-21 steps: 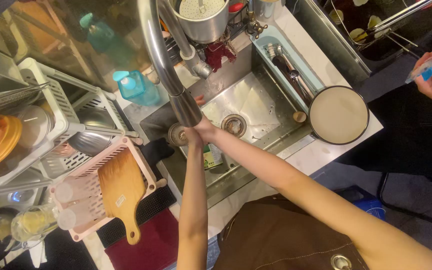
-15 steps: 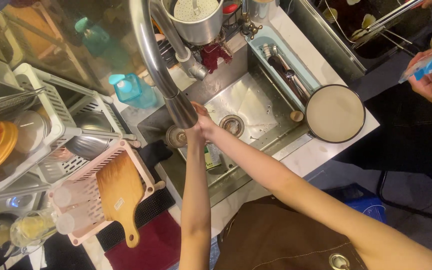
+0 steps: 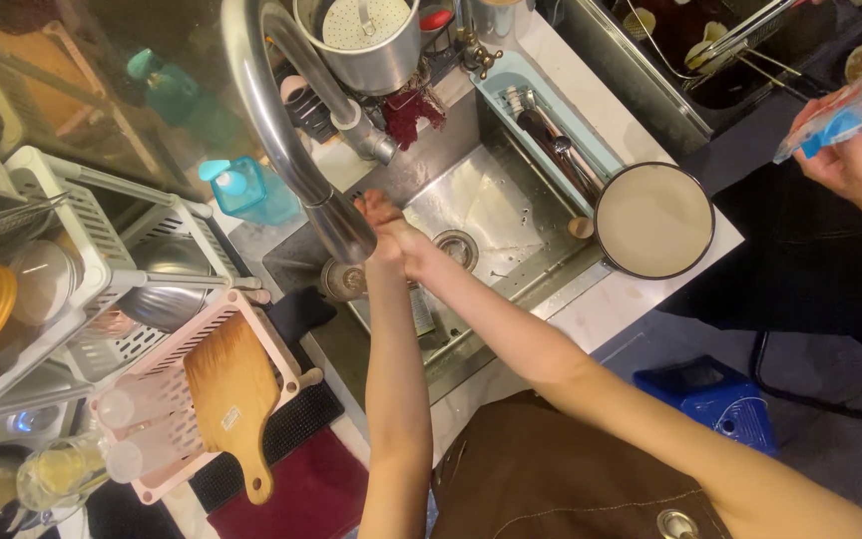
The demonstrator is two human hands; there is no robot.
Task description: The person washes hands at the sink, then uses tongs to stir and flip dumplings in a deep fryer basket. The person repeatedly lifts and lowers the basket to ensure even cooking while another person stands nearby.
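Both my hands meet over the steel sink [image 3: 511, 215], right below the head of the tall curved tap [image 3: 276, 120]. My right hand [image 3: 383, 215] lies on top, its fingers stretched toward the tap head. My left hand [image 3: 384, 262] is pressed against it from below and is mostly hidden, so its fingers cannot be read. I see nothing held in either hand. A round knob [image 3: 343, 279] sits just left of my wrists.
A dark pan with a pale inside [image 3: 653, 220] rests on the sink's right edge beside a light blue utensil tray [image 3: 551, 110]. A blue soap bottle [image 3: 246, 190], a pink rack [image 3: 142, 454] with a wooden board [image 3: 231, 389] and a white rack [image 3: 82, 240] stand left. Another person's hand [image 3: 855, 165] holds a clear packet [image 3: 840, 110].
My joined hands have moved from beside the round knob up to under the tap head. The other person's hand with the packet stays at the right.
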